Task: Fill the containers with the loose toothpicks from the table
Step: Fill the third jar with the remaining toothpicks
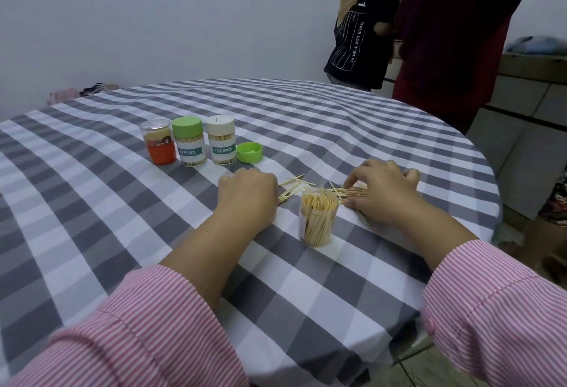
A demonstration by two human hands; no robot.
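Observation:
An open clear container [317, 221] stands upright between my hands, packed with toothpicks that stick out of its top. Loose toothpicks [294, 188] lie scattered on the checked tablecloth just behind it. My right hand [382, 194] curls its fingers and thumb round a bundle of toothpicks [352, 192] lying flat to the container's right. My left hand [250, 194] rests knuckles-up on the cloth at the left end of the scatter; its fingers are curled under and hidden, a few toothpicks poking out beside them.
At the back left stand three closed containers: an orange one [159, 142], a green-lidded one [188, 142] and a white-lidded one [221, 141]. A loose green lid [250, 152] lies beside them. Two people [429, 24] stand beyond the round table's far right edge [478, 153].

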